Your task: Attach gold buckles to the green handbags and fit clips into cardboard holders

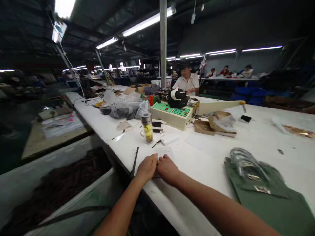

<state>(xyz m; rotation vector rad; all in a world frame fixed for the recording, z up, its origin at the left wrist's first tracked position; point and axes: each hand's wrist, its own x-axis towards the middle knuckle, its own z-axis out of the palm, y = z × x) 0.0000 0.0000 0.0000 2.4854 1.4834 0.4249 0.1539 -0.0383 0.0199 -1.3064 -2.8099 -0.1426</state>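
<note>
My left hand [147, 167] and my right hand [167, 168] meet at the near edge of the white table [199, 193]. Both have their fingers curled in, and whatever lies between or under them is hidden. A printed sheet of paper [162, 151] lies just beyond my fingertips, partly covered by the hands. To the left of my left hand, a dark narrow strip [135, 162] hangs over the table edge. Past the paper stand a clear bottle [148, 132] with yellow contents and, lying flat beside it, a white bar-shaped object [170, 139].
Behind the bottle sits a cream machine [169, 118] with green panels. Green bag pieces [268, 196] with buckles lie at right. An opened cardboard box [204, 127] is farther back. A large bin [61, 200] of dark material stands left. Opposite, a person [188, 82] in white works.
</note>
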